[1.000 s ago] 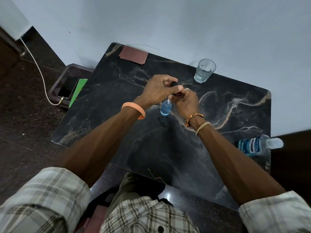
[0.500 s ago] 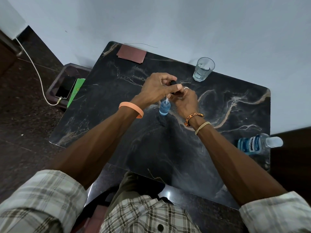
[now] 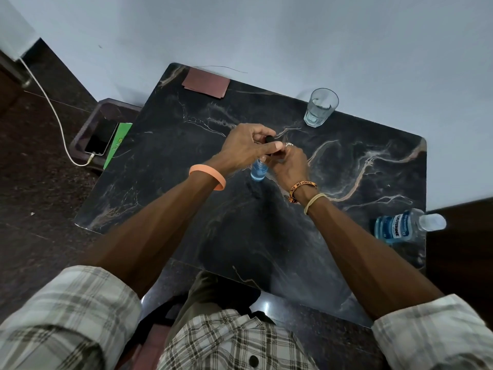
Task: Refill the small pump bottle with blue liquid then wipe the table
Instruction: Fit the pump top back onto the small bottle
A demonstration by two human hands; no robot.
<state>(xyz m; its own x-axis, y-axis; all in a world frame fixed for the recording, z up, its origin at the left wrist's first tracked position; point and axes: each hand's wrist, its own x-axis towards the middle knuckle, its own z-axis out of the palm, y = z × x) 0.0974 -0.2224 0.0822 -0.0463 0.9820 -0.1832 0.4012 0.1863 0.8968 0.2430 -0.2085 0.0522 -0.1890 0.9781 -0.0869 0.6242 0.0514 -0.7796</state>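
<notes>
Our left hand (image 3: 245,145) pinched the black pump top (image 3: 270,140) in its fingers. Our right hand (image 3: 289,166) gripped the small bottle (image 3: 258,170) of blue liquid, mid-worktop (image 3: 266,236). The mouthwash bottle (image 3: 394,227) sat at the right edge.

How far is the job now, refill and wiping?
Done: the small bottle holds blue liquid. In hand: the left hand grips the black pump top over its neck, the right hand close beside. Left: closing it and wiping the table; the brown cloth lies untouched.
</notes>
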